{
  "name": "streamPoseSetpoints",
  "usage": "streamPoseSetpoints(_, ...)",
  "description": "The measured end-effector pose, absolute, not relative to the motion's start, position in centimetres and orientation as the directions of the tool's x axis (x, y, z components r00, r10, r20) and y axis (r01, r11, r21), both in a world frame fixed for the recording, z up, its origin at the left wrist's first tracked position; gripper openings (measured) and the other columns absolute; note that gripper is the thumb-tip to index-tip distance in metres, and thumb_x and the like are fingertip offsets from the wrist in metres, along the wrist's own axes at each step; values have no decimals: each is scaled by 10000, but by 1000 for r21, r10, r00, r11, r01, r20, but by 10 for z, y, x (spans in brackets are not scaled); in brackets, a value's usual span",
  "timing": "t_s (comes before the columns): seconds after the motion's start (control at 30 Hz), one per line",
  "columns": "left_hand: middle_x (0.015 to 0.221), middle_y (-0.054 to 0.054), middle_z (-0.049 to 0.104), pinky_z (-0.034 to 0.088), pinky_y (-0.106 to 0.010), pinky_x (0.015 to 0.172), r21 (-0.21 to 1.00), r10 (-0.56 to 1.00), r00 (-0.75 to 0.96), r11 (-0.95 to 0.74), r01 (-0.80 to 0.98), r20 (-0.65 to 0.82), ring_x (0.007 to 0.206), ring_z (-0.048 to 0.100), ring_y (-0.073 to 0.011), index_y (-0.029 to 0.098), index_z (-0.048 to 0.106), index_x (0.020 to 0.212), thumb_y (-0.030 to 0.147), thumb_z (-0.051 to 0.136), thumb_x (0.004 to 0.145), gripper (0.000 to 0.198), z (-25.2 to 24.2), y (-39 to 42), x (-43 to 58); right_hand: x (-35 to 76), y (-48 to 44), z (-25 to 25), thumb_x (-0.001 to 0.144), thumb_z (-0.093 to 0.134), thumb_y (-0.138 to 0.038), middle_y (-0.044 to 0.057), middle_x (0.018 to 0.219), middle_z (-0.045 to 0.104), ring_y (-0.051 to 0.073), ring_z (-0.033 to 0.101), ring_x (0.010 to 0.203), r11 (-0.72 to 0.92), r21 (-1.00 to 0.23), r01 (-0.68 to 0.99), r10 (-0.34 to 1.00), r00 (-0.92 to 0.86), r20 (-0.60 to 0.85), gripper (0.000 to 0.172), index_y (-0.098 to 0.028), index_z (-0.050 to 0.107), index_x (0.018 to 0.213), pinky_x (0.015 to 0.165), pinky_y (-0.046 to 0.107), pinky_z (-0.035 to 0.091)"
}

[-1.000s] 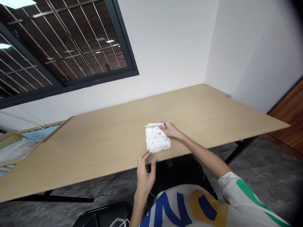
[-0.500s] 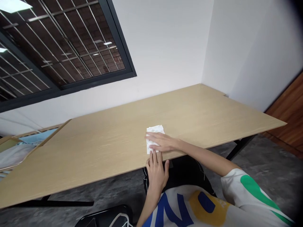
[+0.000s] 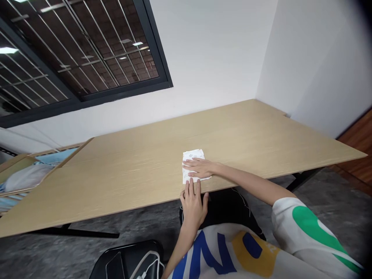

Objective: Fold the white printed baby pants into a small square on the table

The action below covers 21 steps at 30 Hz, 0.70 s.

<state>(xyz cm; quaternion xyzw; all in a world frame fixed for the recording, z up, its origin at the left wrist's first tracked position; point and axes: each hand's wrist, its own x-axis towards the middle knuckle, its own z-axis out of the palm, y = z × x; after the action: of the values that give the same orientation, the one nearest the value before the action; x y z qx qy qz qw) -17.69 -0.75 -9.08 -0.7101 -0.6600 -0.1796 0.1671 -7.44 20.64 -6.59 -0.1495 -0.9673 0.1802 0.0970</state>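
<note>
A small white folded cloth (image 3: 193,156) with a faint print lies near the front edge of a long light-wood table (image 3: 139,166). My right hand (image 3: 200,169) lies flat on top of the cloth, fingers stretched out to the left. My left hand (image 3: 193,201) rests at the table's front edge just below the cloth, fingers extended with the tips on the tabletop beside the cloth's near edge. Neither hand grips anything.
A wooden crib-like frame (image 3: 26,170) with blue and white bedding stands at the table's left end. A black stool (image 3: 128,259) with a phone and white cable sits at lower left. White walls meet behind the table; a barred window is at upper left.
My right hand moved from the cloth's far right corner to lie flat on top of it. My left hand shifted right along the table edge to just below the cloth.
</note>
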Motion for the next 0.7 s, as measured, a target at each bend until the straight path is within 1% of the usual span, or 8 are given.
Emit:
streamPoseSetpoints(0.1, 1630, -191, 442, 439, -535, 1075, 4, 885, 59, -69, 998, 462, 1491, 434, -376, 177, 487, 1555, 403, 480, 1047, 556, -92, -8, -178, -71, 230, -64, 1062, 376, -608, 45, 1723, 225, 260, 185, 1612, 883, -361, 299, 366, -921, 133, 690, -258, 335, 1655, 1318, 492, 106)
streamPoseSetpoints(0.23, 1647, -178, 419, 445, -533, 1079, 13, 884, 54, -68, 998, 464, 1502, 423, -371, 183, 475, 1564, 395, 478, 1045, 560, -95, -7, -178, -65, 254, -62, 1069, 368, -576, 44, 1723, 233, 257, 195, 1610, 888, -299, 349, 408, -898, 165, 674, -264, 307, 1663, 1313, 510, 127)
streamPoseSetpoints(0.33, 1643, -184, 423, 446, -537, 1079, 19, 880, 60, -78, 997, 472, 1502, 424, -377, 179, 471, 1566, 389, 487, 1042, 565, -95, -7, -178, -61, 256, -59, 1066, 382, -556, 75, 1722, 248, 262, 197, 1609, 886, -232, 401, 448, -869, 212, 683, -232, 305, 1663, 1308, 505, 144)
streamPoseSetpoints(0.43, 1623, -181, 456, 455, -531, 1063, 26, 881, 58, -79, 997, 470, 1479, 454, -373, 193, 485, 1557, 383, 503, 1036, 555, -94, -7, -179, -54, 241, -51, 1055, 436, -502, 124, 1723, 243, 306, 195, 1608, 880, -179, 440, 475, -832, 288, 681, -174, 344, 1645, 1298, 532, 160)
streamPoseSetpoints(0.5, 1606, -176, 482, 456, -520, 1055, 31, 884, 61, -85, 996, 464, 1462, 475, -363, 206, 504, 1543, 378, 506, 1036, 535, -91, -8, -181, -44, 223, -44, 1051, 459, -489, 155, 1700, 307, 338, 291, 1574, 874, -191, 447, 485, -824, 293, 665, -163, 384, 1626, 1271, 563, 223)
streamPoseSetpoints(0.6, 1583, -176, 511, 446, -525, 1049, 40, 884, 70, -99, 994, 463, 1443, 494, -362, 205, 533, 1512, 378, 510, 1036, 507, -87, -10, -181, -22, 188, -38, 1030, 508, -559, 168, 1601, 487, 339, 482, 1460, 883, -261, 391, 448, -868, 213, 667, -178, 476, 1576, 1210, 537, 350)
streamPoseSetpoints(0.63, 1573, -179, 520, 439, -532, 1049, 44, 883, 69, -102, 994, 465, 1436, 499, -365, 199, 544, 1498, 377, 513, 1035, 497, -85, -11, -181, -14, 175, -38, 1014, 527, -595, 166, 1586, 507, 334, 495, 1451, 887, -282, 367, 426, -884, 190, 692, -178, 493, 1566, 1207, 518, 362)
streamPoseSetpoints(0.7, 1546, -186, 547, 417, -547, 1057, 57, 883, 66, -105, 993, 465, 1415, 514, -370, 191, 567, 1464, 375, 523, 1031, 472, -81, -16, -178, 2, 151, -42, 973, 566, -663, 162, 1624, 456, 335, 430, 1503, 889, -311, 337, 401, -900, 172, 795, -170, 464, 1588, 1236, 500, 332)
